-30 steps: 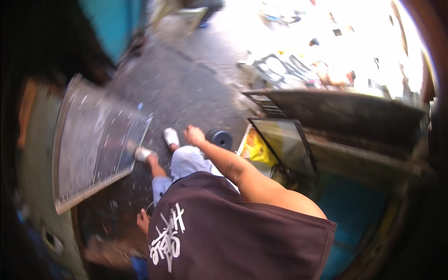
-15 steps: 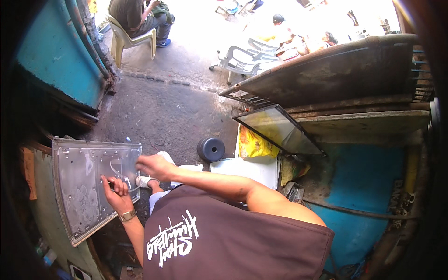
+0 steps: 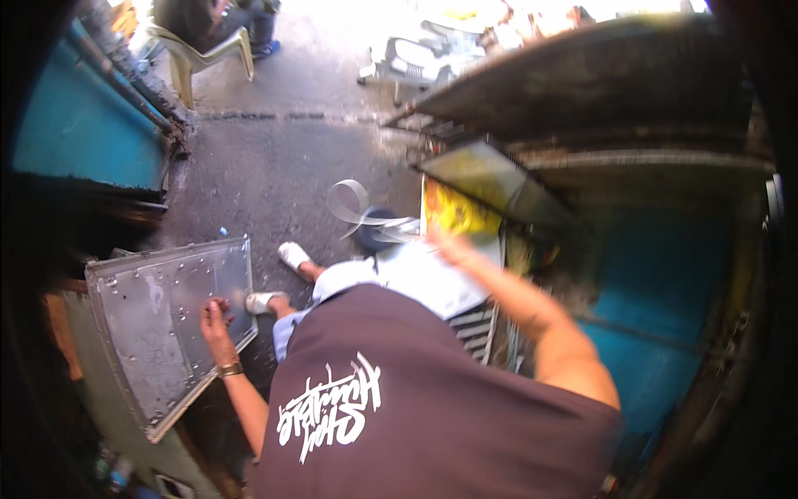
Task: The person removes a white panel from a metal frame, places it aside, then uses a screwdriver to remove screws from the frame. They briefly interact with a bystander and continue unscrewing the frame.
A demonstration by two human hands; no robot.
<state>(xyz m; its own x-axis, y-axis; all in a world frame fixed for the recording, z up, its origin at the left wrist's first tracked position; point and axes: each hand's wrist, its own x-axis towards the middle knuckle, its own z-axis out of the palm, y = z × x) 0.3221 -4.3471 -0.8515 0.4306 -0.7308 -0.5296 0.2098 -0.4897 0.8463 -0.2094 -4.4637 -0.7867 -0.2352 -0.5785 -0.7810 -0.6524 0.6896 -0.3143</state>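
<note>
A grey metal panel (image 3: 154, 324) with a raised rim and small studs leans tilted at my left. In front of its right part is my left hand (image 3: 218, 334), with a watch on the wrist. Its fingers are loosely bent and slightly apart, with nothing visible in them. My right hand (image 3: 449, 248) is stretched out to the right above a white sheet (image 3: 428, 279), its fingers smeared by motion. A clear curling strip (image 3: 353, 200) trails through the air from it, over a dark round object (image 3: 378, 237).
Beyond the white sheet are a yellow bag (image 3: 453, 208) and a dark-framed glass pane (image 3: 490, 179). A large dark panel (image 3: 598, 104) stands at the right. A person sits on a plastic chair (image 3: 195, 56) at the far left; grey chairs (image 3: 416, 58) stand further back.
My right hand has swung from beside the metal panel to the right, with the clear strip trailing. My left hand has shifted slightly right, its fingers loosened. The view has tilted somewhat.
</note>
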